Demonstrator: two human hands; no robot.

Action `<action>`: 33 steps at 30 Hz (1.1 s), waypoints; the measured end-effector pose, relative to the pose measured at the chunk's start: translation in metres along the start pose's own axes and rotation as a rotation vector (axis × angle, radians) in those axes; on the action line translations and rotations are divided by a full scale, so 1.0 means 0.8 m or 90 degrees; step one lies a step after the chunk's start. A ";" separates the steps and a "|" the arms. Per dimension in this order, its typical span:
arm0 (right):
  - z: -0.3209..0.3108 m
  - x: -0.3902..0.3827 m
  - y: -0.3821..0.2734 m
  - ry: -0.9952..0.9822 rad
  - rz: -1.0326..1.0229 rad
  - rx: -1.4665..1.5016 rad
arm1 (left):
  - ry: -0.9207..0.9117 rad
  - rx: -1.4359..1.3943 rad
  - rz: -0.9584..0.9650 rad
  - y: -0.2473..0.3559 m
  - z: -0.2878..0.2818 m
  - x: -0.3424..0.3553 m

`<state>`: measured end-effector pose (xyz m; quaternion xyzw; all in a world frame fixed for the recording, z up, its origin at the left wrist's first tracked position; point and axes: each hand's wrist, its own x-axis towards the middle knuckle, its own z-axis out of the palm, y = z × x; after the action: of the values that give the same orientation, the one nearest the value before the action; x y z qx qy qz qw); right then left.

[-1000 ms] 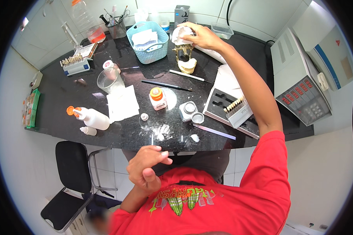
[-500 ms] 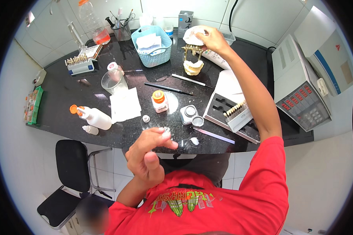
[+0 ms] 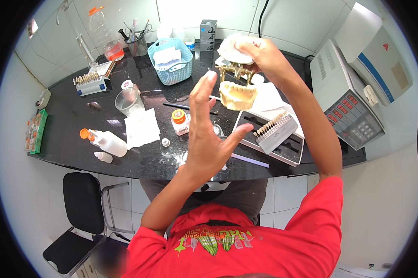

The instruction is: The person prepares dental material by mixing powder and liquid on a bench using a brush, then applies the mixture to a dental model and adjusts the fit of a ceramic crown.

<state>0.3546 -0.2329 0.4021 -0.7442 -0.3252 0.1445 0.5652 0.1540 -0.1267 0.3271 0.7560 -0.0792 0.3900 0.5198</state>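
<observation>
1. Brass-coloured metal gleams on my feed: the frame of a dental articulator (image 3: 236,70), above the right half of the desk (image 3: 63,127), and from my end it looks lifted off the surface.
2. Here's the right hand (image 3: 268,60), gripping the white plaster cast (image 3: 232,50) at the articulator's top.
3. Below it I pick out the cream cast (image 3: 238,96) with its row of teeth, at the frame's lower end.
4. And the left hand (image 3: 208,141)! Wide open, nothing held, fingers pointing toward the desk's far edge, thumb stretched right, just short of that cream cast.
5. Just left of it I spot an orange-capped bottle (image 3: 180,124); white powder (image 3: 174,158) lies by the near edge.
6. Over right, a tooth shade guide (image 3: 278,133) lies across an open box (image 3: 292,151), and an electronic unit (image 3: 352,121) stands at the desk's right end.
7. Along the far edge I see a blue basket (image 3: 174,78) and a grey box (image 3: 208,34).
8. Toward the near left corner, a white squeeze bottle (image 3: 111,143) sits beside a paper towel (image 3: 142,129).
</observation>
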 end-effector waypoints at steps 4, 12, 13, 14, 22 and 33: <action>0.009 -0.021 -0.007 -0.027 0.032 -0.022 | 0.019 0.049 0.104 -0.005 0.008 0.003; 0.025 -0.040 0.002 -0.046 0.075 0.094 | 0.028 -0.096 0.047 0.013 -0.002 0.005; 0.026 -0.042 0.002 -0.054 0.092 0.100 | 0.033 -0.138 0.029 0.015 -0.002 0.005; 0.027 -0.043 0.003 -0.061 0.108 0.106 | 0.029 -0.134 0.041 0.014 -0.004 0.008; 0.030 -0.061 -0.003 -0.157 0.190 0.047 | -0.022 -0.331 -0.041 0.022 -0.014 0.013; 0.038 -0.071 0.013 -0.118 0.176 0.105 | -0.023 -0.334 -0.052 0.028 -0.006 0.007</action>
<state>0.2976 -0.2488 0.3739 -0.7165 -0.2575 0.3150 0.5667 0.1437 -0.1307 0.3476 0.6045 -0.1561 0.3213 0.7120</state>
